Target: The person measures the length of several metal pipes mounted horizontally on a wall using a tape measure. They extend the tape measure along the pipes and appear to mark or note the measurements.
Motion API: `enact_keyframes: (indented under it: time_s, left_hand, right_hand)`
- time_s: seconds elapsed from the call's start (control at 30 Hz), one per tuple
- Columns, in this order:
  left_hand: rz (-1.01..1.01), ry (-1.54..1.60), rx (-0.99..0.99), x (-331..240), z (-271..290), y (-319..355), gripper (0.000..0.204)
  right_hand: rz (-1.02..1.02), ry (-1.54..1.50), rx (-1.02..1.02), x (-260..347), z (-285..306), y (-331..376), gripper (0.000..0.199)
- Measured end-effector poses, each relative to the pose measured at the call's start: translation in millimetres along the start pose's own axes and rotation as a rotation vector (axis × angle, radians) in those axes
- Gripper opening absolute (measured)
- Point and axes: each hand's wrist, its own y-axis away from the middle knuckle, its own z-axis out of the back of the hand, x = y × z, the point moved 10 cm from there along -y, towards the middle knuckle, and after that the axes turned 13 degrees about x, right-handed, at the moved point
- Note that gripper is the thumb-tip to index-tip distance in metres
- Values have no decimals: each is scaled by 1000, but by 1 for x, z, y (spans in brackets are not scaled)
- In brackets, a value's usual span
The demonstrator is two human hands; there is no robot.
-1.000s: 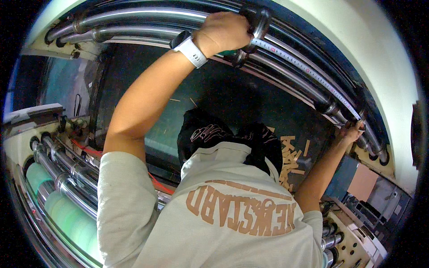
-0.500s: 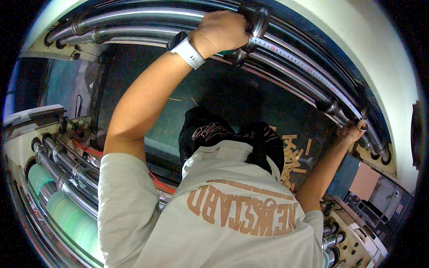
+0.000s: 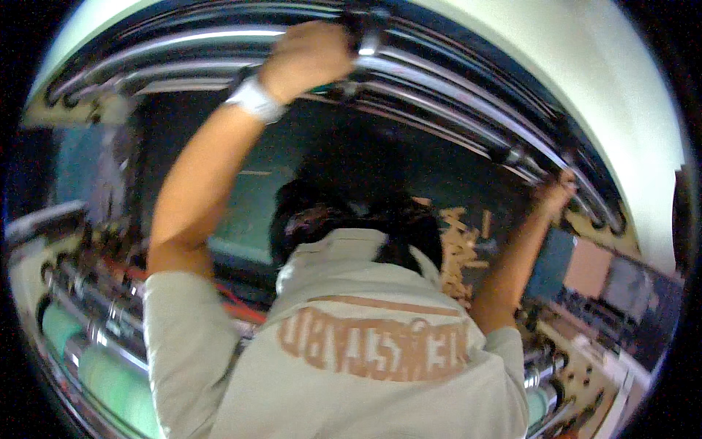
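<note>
My left hand (image 3: 311,60) is closed beside a dark collar (image 3: 363,35) on the upper metal bars. My right hand (image 3: 557,192) is closed farther right and lower, near the right end of the same bars. Between them a pale streak, the blurred measuring tape (image 3: 468,95), follows the polished bar (image 3: 431,71); its markings cannot be read now. The fingertips of both hands are smeared by motion. A pale watch strap (image 3: 256,100) circles my left wrist.
A cream machine frame (image 3: 621,95) arches over the bars. Wooden strips (image 3: 459,245) lie in a heap below, left of my right forearm. Green rollers (image 3: 113,380) and metal shafts fill the lower left, near red cables (image 3: 238,304). A second roller (image 3: 541,401) shows at lower right.
The whole view has shifted and blurred, so both hands and the bars appear farther left. Each hand keeps about its place on the bars. The tape's markings were clear before.
</note>
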Motion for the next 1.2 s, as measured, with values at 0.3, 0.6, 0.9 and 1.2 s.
enact_keyframes:
  time_s: [0.3,0.6,0.9,1.2]
  left_hand:
    - [109,82,75,-1,15,13,29]
    - [-23,138,18,10,1,6,28]
    - [-61,-3,0,13,-7,-1,28]
    - [-35,65,28,18,-10,0,30]
  right_hand:
    - [138,-2641,-202,-24,6,18,15]
    - [135,-2728,-76,-24,31,34,16]
    - [86,-2716,-246,-27,31,35,13]
    - [49,-2727,-158,-21,12,28,12]
